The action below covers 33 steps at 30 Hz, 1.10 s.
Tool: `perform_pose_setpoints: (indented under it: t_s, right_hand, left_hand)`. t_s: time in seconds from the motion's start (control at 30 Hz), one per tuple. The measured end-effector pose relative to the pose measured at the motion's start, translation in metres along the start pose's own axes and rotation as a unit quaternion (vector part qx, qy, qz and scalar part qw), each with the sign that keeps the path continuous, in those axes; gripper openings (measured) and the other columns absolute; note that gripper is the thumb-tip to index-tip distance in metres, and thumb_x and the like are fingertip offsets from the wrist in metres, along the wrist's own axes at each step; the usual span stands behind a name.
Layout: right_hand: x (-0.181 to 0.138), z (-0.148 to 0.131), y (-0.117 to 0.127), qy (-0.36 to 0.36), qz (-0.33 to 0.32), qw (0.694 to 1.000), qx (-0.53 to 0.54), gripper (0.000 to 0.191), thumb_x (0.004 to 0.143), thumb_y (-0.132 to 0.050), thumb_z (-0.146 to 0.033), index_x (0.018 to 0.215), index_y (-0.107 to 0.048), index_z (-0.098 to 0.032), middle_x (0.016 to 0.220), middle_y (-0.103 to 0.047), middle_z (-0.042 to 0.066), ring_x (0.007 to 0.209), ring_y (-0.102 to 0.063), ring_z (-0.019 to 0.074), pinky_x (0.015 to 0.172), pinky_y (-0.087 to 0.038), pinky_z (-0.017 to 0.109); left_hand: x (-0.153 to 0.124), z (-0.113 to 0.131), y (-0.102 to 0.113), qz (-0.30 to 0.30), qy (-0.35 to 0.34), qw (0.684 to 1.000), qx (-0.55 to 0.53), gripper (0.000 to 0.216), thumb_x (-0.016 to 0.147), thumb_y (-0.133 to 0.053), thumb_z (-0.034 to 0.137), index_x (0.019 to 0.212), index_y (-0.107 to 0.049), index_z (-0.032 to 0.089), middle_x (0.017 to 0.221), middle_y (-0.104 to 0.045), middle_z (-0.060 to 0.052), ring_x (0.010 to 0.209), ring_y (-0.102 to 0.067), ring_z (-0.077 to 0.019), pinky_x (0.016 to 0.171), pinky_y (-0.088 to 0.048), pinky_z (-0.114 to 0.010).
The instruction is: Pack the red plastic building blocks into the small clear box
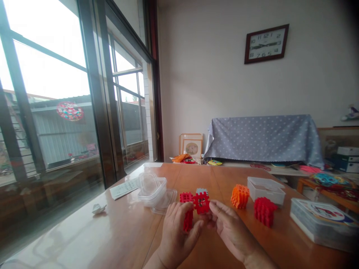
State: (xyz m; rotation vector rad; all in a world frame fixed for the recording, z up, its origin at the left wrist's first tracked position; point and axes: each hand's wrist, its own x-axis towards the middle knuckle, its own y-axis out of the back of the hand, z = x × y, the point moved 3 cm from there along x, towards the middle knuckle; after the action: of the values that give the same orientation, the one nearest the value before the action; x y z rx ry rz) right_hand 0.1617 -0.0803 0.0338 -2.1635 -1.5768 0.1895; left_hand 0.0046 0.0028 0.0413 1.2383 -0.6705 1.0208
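Note:
Both my hands hold a red plastic block assembly (196, 204) made of notched square tiles, just above the wooden table (126, 231). My left hand (176, 231) wraps its fingers round the assembly's lower left part. My right hand (228, 228) pinches the right edge of the front red tile. A pale blue tile (201, 191) shows behind the top of the red pieces. To the right, an orange tile cube (240, 196) and a red tile cube (265, 211) stand on the table.
A clear plastic container and lid (153, 190) sit left of my hands, beside a paper sheet (123, 188) and a crumpled scrap (98, 208). A white open box (266, 189) and a flat lidded box (322, 222) lie right. A large window runs along the left.

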Motion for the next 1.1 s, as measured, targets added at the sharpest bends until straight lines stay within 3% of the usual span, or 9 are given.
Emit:
perform_pose_setpoints:
  t_s: [0.2,0.33,0.43,0.53,0.73,0.87,1.1]
  right_hand:
    - [-0.005,0.004,-0.011,0.005,-0.051,0.997,-0.051,0.031,0.093,-0.068,-0.05,0.101,-0.076,-0.021,0.093,-0.073,0.006,0.09,-0.061,0.0209,0.079,-0.043,0.032]
    - [-0.008,0.004,-0.013,0.012,-0.075,0.992,-0.099,0.03,0.093,-0.067,-0.048,0.087,-0.076,-0.02,0.087,-0.069,0.004,0.082,-0.056,0.0188,0.075,-0.042,0.032]
    - [-0.008,0.003,-0.012,0.014,-0.084,0.99,-0.115,0.03,0.094,-0.067,-0.047,0.093,-0.077,-0.019,0.088,-0.069,0.005,0.082,-0.056,0.0185,0.074,-0.042,0.031]
    - [-0.006,0.0,-0.008,0.017,-0.065,0.991,-0.117,0.033,0.095,-0.064,-0.05,0.097,-0.075,-0.02,0.088,-0.069,0.004,0.081,-0.056,0.018,0.072,-0.042,0.03]
    - [-0.003,0.001,0.002,0.006,0.01,0.995,-0.103,0.035,0.085,-0.073,-0.055,0.084,-0.068,-0.02,0.075,-0.066,0.001,0.069,-0.053,0.0147,0.063,-0.037,0.026]
    - [-0.003,0.003,0.001,0.001,0.002,0.995,-0.099,0.034,0.086,-0.073,-0.052,0.083,-0.066,-0.019,0.076,-0.066,0.001,0.069,-0.052,0.014,0.063,-0.036,0.026]
    - [-0.003,0.005,0.001,-0.001,-0.015,0.996,-0.091,0.031,0.091,-0.07,-0.046,0.079,-0.063,-0.019,0.071,-0.063,-0.001,0.065,-0.049,0.0116,0.062,-0.034,0.026]
  left_hand:
    - [-0.001,-0.005,-0.001,0.022,0.006,1.0,0.005,0.067,0.086,-0.079,0.036,0.143,-0.045,0.028,0.121,-0.069,-0.011,0.104,-0.067,-0.0291,0.09,-0.056,-0.046]
    - [-0.001,-0.008,-0.002,0.015,0.014,1.0,-0.005,0.066,0.089,-0.075,0.035,0.146,-0.043,0.028,0.123,-0.069,-0.013,0.106,-0.068,-0.0298,0.092,-0.057,-0.048]
    - [-0.001,-0.009,-0.001,0.011,0.021,1.0,-0.009,0.064,0.09,-0.073,0.033,0.146,-0.044,0.027,0.125,-0.068,-0.013,0.109,-0.068,-0.0306,0.095,-0.056,-0.05]
    - [0.0,-0.007,0.0,0.003,0.011,1.0,-0.017,0.064,0.088,-0.072,0.029,0.145,-0.045,0.028,0.125,-0.069,-0.012,0.112,-0.067,-0.0311,0.098,-0.055,-0.051]
    - [0.0,-0.01,0.0,-0.005,0.03,0.998,-0.062,0.059,0.085,-0.071,0.024,0.139,-0.048,0.026,0.122,-0.067,-0.012,0.11,-0.066,-0.0299,0.093,-0.057,-0.047]
    - [0.001,-0.019,0.001,-0.008,0.047,0.996,-0.072,0.044,0.086,-0.07,0.024,0.127,-0.055,0.027,0.12,-0.067,-0.011,0.109,-0.065,-0.0297,0.094,-0.056,-0.048]
    - [0.006,-0.023,0.006,-0.029,0.053,0.995,-0.085,0.057,0.085,-0.073,0.026,0.139,-0.054,0.03,0.14,-0.057,-0.011,0.13,-0.056,-0.0313,0.109,-0.049,-0.051]
